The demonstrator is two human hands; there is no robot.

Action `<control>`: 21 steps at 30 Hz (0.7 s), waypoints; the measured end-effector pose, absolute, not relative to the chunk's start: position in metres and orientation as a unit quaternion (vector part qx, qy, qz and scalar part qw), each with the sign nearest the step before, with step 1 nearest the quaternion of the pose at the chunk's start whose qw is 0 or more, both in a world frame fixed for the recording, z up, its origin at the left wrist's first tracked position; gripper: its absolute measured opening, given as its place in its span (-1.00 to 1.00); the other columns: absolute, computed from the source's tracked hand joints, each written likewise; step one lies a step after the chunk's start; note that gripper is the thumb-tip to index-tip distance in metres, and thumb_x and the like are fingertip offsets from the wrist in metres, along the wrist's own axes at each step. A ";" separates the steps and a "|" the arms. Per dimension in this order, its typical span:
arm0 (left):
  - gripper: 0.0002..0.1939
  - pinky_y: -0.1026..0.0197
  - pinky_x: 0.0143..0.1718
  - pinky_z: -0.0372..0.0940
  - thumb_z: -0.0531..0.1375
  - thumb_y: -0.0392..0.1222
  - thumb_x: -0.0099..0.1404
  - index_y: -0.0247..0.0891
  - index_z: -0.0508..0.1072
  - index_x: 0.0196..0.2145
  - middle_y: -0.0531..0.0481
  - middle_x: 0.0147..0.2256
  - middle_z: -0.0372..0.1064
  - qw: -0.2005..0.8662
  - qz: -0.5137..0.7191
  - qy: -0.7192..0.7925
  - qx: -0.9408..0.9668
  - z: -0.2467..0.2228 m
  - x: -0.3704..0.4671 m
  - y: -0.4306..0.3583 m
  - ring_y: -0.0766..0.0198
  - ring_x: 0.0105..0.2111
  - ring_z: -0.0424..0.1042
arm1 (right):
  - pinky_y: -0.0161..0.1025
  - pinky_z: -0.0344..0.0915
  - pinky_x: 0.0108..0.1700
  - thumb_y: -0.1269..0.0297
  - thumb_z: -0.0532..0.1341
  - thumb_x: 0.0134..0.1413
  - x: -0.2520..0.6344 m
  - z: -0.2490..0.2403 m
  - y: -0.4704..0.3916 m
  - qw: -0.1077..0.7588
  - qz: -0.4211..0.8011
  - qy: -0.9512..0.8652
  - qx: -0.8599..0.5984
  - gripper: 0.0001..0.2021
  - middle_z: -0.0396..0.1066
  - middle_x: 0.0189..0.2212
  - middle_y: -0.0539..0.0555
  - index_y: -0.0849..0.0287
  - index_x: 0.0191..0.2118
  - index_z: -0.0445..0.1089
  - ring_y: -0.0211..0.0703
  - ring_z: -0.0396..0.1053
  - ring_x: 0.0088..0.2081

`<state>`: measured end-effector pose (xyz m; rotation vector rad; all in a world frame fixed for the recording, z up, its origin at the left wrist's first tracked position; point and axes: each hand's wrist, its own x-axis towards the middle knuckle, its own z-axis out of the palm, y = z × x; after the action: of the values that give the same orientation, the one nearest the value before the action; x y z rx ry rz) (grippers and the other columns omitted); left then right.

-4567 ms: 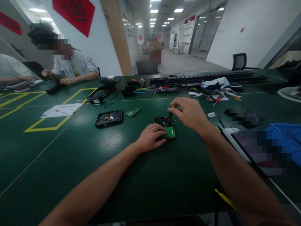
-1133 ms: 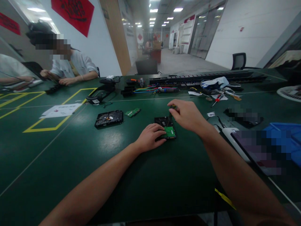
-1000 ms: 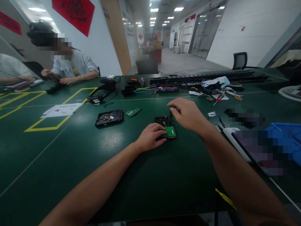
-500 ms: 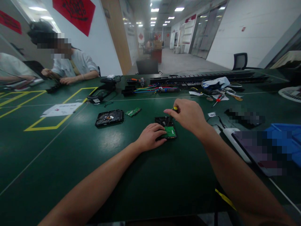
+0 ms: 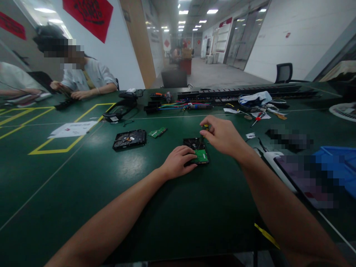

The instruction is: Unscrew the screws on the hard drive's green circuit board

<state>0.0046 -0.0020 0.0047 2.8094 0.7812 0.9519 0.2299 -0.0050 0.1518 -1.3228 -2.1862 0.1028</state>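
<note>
A black hard drive (image 5: 194, 143) with a green circuit board (image 5: 201, 156) at its near end lies on the table in front of me. My left hand (image 5: 180, 161) grips its left side, fingers over the board and thumb along the near edge. Above the drive's right side, my right hand (image 5: 219, 134) holds a screwdriver (image 5: 206, 128) by its yellow and dark handle. The fingers hide part of the handle, and the tip is hard to make out. A second hard drive (image 5: 129, 139) and a loose green circuit board (image 5: 157, 132) lie to the left.
Cables, a power drill (image 5: 168, 97) and a red-handled screwdriver (image 5: 259, 116) lie along the back. To the right are a white-edged device (image 5: 280, 172) and a blue bin (image 5: 338, 159). Another person (image 5: 89, 76) works at the far left, past a paper sheet (image 5: 72, 129).
My right hand has shifted slightly, and its fingers have changed their hold on the screwdriver handle. The left hand and the hard drive stay put.
</note>
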 end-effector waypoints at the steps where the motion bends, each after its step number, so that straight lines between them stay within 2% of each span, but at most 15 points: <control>1: -0.68 -0.14 0.21 0.37 0.30 -0.02 0.44 -0.19 0.57 0.06 -0.16 0.07 0.52 0.036 0.310 0.254 0.915 0.005 0.005 -0.002 -0.01 0.13 0.47 | -0.11 0.28 -0.12 0.33 0.28 0.28 0.229 0.152 -0.005 0.290 0.034 -0.825 -0.485 -0.87 0.58 -0.21 0.11 0.12 -0.08 0.49 -0.02 0.48 -0.21; 4: -0.68 -0.13 0.20 0.37 0.30 -0.02 0.44 -0.18 0.56 0.07 -0.16 0.06 0.52 0.036 0.311 0.251 0.916 0.004 0.004 -0.002 -0.01 0.12 0.48 | -0.09 0.27 -0.04 0.28 0.22 0.35 0.227 0.154 -0.005 0.294 0.024 -0.835 -0.464 -0.90 0.55 -0.20 0.11 0.09 -0.16 0.50 0.00 0.44 -0.14; 7: -0.69 -0.14 0.20 0.36 0.29 -0.01 0.45 -0.16 0.57 0.07 -0.15 0.06 0.52 0.038 0.310 0.252 0.916 0.004 0.004 -0.001 0.00 0.12 0.48 | -0.09 0.27 -0.03 0.33 0.18 0.35 0.227 0.154 -0.005 0.295 0.035 -0.842 -0.450 -0.87 0.55 -0.23 0.11 0.10 -0.18 0.51 -0.02 0.44 -0.15; 12: -0.68 -0.13 0.20 0.37 0.29 -0.01 0.45 -0.18 0.57 0.07 -0.16 0.07 0.52 0.038 0.308 0.251 0.917 0.004 0.005 -0.001 -0.01 0.12 0.48 | -0.09 0.31 -0.01 0.38 0.19 0.31 0.229 0.154 -0.005 0.311 0.053 -0.838 -0.446 -0.83 0.61 -0.14 0.12 0.11 -0.12 0.55 0.00 0.50 -0.12; 17: -0.68 -0.14 0.21 0.36 0.30 -0.02 0.44 -0.17 0.57 0.07 -0.17 0.07 0.52 0.039 0.311 0.253 0.915 0.003 0.004 -0.001 -0.01 0.14 0.47 | -0.11 0.34 -0.08 0.46 0.13 0.30 0.231 0.153 -0.005 0.306 0.068 -0.826 -0.468 -0.70 0.63 -0.15 0.14 0.17 0.02 0.55 -0.02 0.53 -0.17; 21: -0.68 -0.14 0.20 0.37 0.30 -0.02 0.44 -0.18 0.57 0.07 -0.16 0.07 0.52 0.037 0.310 0.252 0.916 0.004 0.004 -0.001 -0.01 0.13 0.47 | -0.08 0.33 -0.06 0.41 0.15 0.31 0.231 0.151 -0.004 0.304 0.040 -0.824 -0.476 -0.76 0.62 -0.15 0.16 0.17 -0.06 0.56 0.01 0.52 -0.16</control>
<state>0.0042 -0.0015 0.0039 2.8118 0.7725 0.9514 0.2307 -0.0037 0.1515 -1.2618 -2.1833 0.1072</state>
